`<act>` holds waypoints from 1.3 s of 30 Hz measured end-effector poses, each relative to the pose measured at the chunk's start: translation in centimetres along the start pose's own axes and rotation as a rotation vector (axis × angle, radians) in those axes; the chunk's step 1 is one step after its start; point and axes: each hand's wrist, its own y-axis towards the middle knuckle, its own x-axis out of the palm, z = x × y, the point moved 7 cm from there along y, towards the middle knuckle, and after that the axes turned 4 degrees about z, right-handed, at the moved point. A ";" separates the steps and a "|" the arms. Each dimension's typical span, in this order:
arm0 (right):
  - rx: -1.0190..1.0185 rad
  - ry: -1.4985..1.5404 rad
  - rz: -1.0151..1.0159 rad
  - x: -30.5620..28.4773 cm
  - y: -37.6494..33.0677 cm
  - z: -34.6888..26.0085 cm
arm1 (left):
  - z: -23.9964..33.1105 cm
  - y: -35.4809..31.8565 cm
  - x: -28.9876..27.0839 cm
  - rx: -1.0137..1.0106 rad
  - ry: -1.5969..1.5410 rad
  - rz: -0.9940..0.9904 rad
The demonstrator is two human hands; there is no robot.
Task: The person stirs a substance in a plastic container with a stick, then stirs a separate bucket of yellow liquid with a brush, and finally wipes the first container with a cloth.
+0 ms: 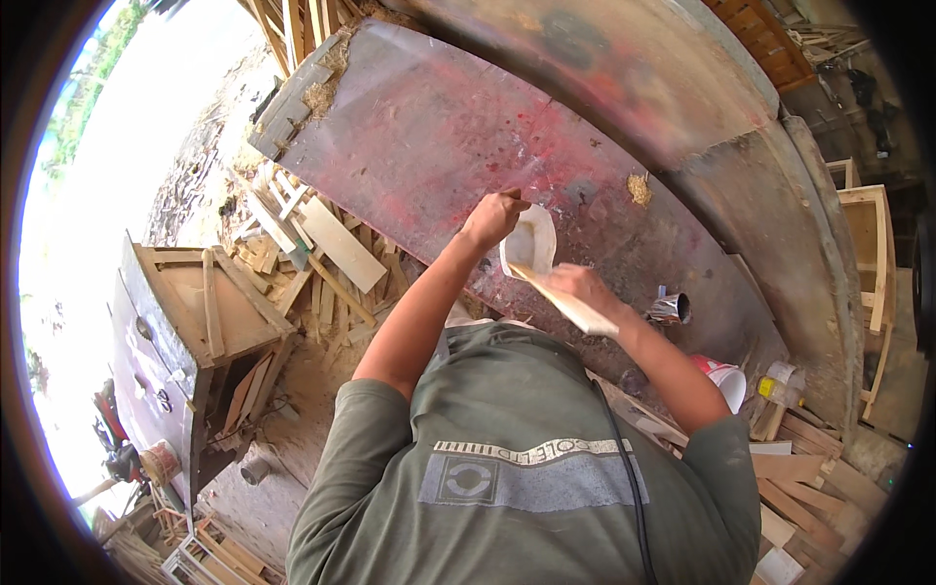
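Note:
Above the stained workbench (409, 127), my left hand (495, 220) is closed on the rim of a white tub (542, 226), which is tilted so that its pale inside shows. My right hand (579, 287) is wrapped round a flat strip of wood (585, 315). One end of the strip reaches into the tub's mouth, while its wider end points back toward my right forearm. What coats the inside of the tub is too small to make out.
A shiny metal can (669, 309) lies on the bench to the right, near a red and white bucket (723, 378) and a clear bottle with a yellow label (780, 387). Wood offcuts (336, 244) pile up at the left, beside a wooden cabinet (200, 331). Large curved panels (624, 88) stand behind.

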 end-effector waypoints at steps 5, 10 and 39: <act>0.069 0.015 0.058 -1.9 2.8 0.1 | 0.0 -0.2 0.0 -0.013 0.005 0.007; 0.170 0.064 0.085 -1.0 1.9 0.9 | 0.1 -0.1 -0.2 -0.005 0.007 0.003; -0.055 -0.121 0.059 -1.4 2.3 -1.4 | 0.1 -0.2 -0.1 -0.004 -0.029 0.020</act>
